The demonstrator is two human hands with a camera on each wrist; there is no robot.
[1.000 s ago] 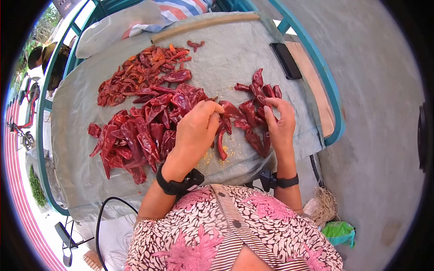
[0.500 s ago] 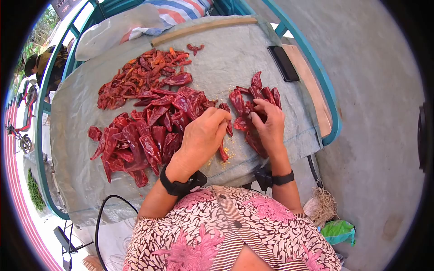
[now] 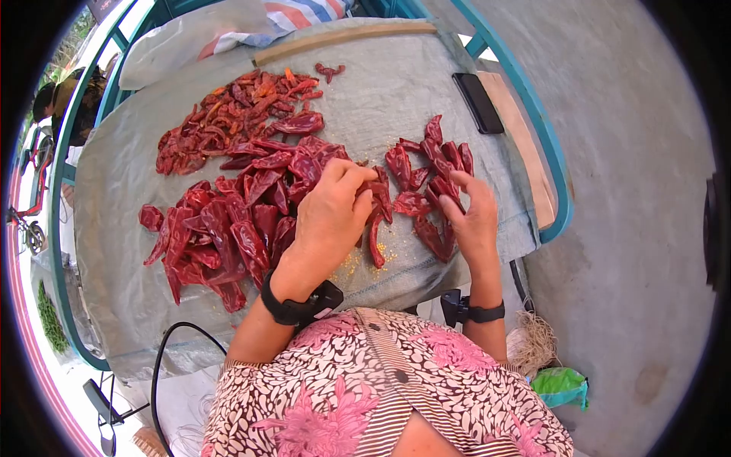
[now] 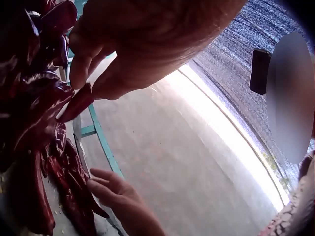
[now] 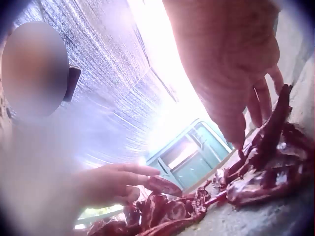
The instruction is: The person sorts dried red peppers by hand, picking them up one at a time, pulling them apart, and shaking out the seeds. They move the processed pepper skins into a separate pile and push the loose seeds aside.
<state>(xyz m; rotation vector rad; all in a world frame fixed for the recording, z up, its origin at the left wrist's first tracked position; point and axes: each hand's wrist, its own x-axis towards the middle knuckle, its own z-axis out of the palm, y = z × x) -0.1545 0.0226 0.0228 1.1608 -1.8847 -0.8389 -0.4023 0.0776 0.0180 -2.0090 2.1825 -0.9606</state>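
Note:
My left hand (image 3: 331, 209) is over the right edge of the large heap of dried red chili peppers (image 3: 251, 240). Between its thumb and fingers it pinches a dark red chili pepper (image 4: 78, 103), which shows in the left wrist view and also, as a chili pepper (image 5: 163, 186), in the right wrist view. My right hand (image 3: 476, 217) hovers at the near right side of a smaller group of chili peppers (image 3: 438, 164). Its fingers are loosely bent with thumb and fingertips apart, close beside a chili pepper (image 5: 275, 123) but gripping none.
Smaller, shrivelled chilies (image 3: 228, 114) form a pile at the back left. Yellow seeds (image 3: 384, 251) are scattered on the grey sheet (image 3: 381, 76). A black phone (image 3: 478, 103) lies at the right, inside the teal rail (image 3: 544, 137). A wooden strip (image 3: 346, 42) runs along the back.
My right hand reached left toward the middle, then drew back right. A chili pepper from between the hands now lies at the left of the smaller group. My left hand shifted slightly left.

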